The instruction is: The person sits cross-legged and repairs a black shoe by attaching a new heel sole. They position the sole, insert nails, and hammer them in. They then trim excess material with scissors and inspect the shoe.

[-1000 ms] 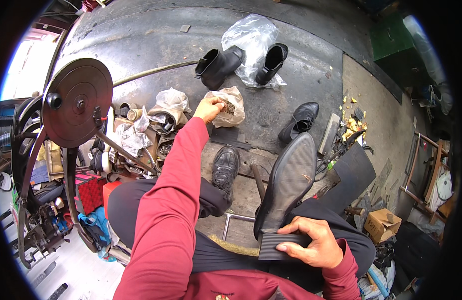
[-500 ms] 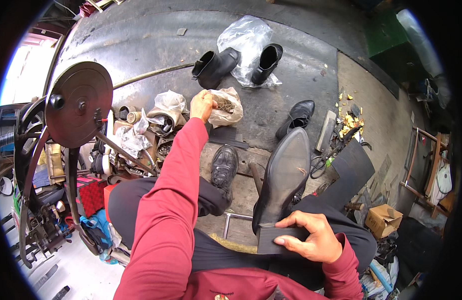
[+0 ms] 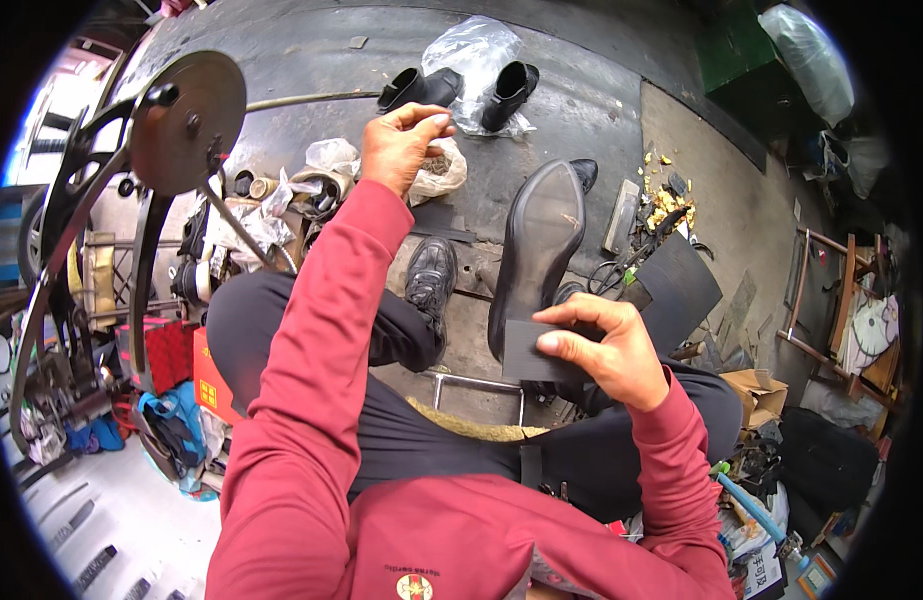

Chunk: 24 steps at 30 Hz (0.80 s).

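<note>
My right hand (image 3: 611, 350) pinches a flat, ribbed black rubber piece (image 3: 524, 352) between thumb and fingers. It lies over the heel end of a black shoe (image 3: 546, 225), whose worn grey sole faces up and whose toe points away from me. What holds the shoe up is hidden. My left hand (image 3: 401, 147) is raised with thumb and fingertips pressed together; anything between them is too small to make out. Just beside and beyond it sits a crumpled plastic bag (image 3: 443, 172), which has small brownish bits inside, partly hidden by the hand.
Two black boots (image 3: 508, 97) stand at the far side by a clear plastic bag (image 3: 471, 50). A machine with a large wheel (image 3: 189, 122) rises at the left. Scissors (image 3: 609, 275) and a black sheet (image 3: 683, 290) lie right of the shoe. A metal frame (image 3: 478, 384) is near my legs.
My left hand has come up and away from the bag's opening, fingers pinched. My right hand still holds the rubber piece at the shoe's heel. The whole view has shifted.
</note>
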{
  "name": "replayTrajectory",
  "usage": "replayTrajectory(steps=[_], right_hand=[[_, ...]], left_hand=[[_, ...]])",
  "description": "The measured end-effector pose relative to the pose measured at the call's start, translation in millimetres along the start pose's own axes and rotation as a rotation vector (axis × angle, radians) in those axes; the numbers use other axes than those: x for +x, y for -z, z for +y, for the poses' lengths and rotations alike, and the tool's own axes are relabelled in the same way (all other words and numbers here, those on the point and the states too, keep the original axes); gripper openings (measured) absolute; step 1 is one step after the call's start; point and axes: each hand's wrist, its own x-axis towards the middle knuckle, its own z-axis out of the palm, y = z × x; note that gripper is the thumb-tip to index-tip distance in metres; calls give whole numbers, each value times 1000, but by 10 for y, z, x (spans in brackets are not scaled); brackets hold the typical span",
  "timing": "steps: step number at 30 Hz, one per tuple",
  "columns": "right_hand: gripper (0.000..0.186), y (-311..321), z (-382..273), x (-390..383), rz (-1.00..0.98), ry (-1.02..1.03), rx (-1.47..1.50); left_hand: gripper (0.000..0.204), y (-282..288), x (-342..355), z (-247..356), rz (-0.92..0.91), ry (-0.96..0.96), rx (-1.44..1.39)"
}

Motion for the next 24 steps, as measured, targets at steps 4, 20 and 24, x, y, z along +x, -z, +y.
replayTrajectory(steps=[4,20,24], right_hand=[[27,-38,90,-25,13,-113,215],[28,-57,316,-10,-26,-181,592],[26,-75,237,-30,29,-193,519]], left_hand=[[10,-102,-788,506,-152,-68,-227],[9,41,-2295,186,-178,262,-737],[10,-6,-2298,99,-149,270,-623]])
